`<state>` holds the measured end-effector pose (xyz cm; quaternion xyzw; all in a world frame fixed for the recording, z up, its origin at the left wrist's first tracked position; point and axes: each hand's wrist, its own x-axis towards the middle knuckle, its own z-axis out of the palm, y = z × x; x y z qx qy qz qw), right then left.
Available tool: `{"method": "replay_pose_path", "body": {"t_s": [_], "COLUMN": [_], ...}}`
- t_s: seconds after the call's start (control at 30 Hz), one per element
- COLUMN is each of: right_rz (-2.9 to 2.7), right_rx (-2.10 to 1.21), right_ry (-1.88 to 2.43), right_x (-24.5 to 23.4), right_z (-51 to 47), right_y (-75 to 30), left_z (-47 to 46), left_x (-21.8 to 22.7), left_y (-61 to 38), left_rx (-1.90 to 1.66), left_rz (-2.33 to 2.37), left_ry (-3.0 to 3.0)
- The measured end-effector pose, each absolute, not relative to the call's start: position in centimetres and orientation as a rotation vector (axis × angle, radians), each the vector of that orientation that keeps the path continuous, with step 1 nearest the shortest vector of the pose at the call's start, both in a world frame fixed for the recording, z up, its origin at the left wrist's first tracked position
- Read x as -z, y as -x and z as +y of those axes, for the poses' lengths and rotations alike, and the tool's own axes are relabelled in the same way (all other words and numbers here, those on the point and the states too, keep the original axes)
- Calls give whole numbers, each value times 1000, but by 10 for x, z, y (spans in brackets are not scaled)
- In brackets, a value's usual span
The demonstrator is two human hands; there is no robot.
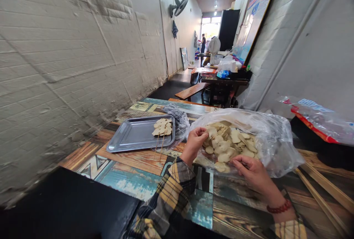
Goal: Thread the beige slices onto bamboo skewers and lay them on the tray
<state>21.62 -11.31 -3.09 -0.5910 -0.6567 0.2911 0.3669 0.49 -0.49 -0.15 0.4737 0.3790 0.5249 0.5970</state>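
My left hand (195, 142) is closed in a pinch at the left side of an open clear plastic bag (273, 141), its fingertips on the edge of a pale, flat slice (212, 132). Several such slices overlap in a row (222, 147) between my two hands, on top of a heap of loose ones (243, 141). At the bag's front edge my right hand (250, 171) is also pinched shut, near a slice (222, 167); what it grips is hidden. On a metal tray (128, 136) to the left lie threaded slices (162, 126), with two thin skewers (156, 147) sticking out over the rim.
A grey cloth (177, 115) lies behind the tray on the patterned wooden table (129, 178). Long wooden sticks (322, 191) and a plastic-wrapped package (322, 117) are at the right. Farther back stand a bench (192, 91), a cluttered table (225, 80) and a person (203, 44).
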Motion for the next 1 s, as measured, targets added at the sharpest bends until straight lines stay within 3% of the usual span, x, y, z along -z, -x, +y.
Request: {"method": "replay_pose_path", "body": {"t_s": [0.33, 0.57, 1.0], "right_rz": [-1474, -1424, -1389], "right_rx": [-982, -1031, -1073], "right_ry": [1405, 1426, 1427], "right_x": [35, 34, 32], "right_z": [-111, -112, -113], "right_y": [-212, -210, -204], "left_z": [-5, -10, -10], "left_x": [-1, -1, 1], "left_y": [-5, -8, -8], "left_rx": [-1281, -1094, -1130], "left_rz": [796, 665, 692], "left_ry": [-886, -840, -803]}}
